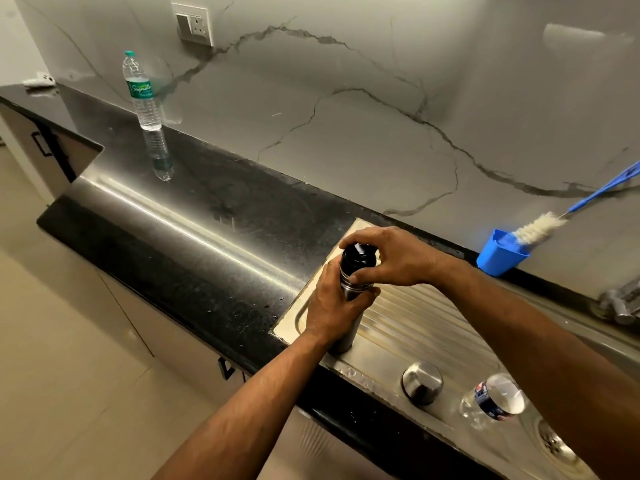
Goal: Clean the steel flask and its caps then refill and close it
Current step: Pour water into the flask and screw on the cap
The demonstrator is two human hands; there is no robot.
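Both hands on the steel flask point(346, 327), frame centre.
Left hand point(332, 303) grips its body; right hand point(391, 258) fingers curl round the black inner cap point(358, 258), seemingly seated.

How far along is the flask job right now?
Cleaning and refilling can't be judged from this view. In hand: the left hand grips the steel flask on the drainboard while the right hand grips its black inner cap. Left: the steel outer cap lies on the drainboard, not yet on.
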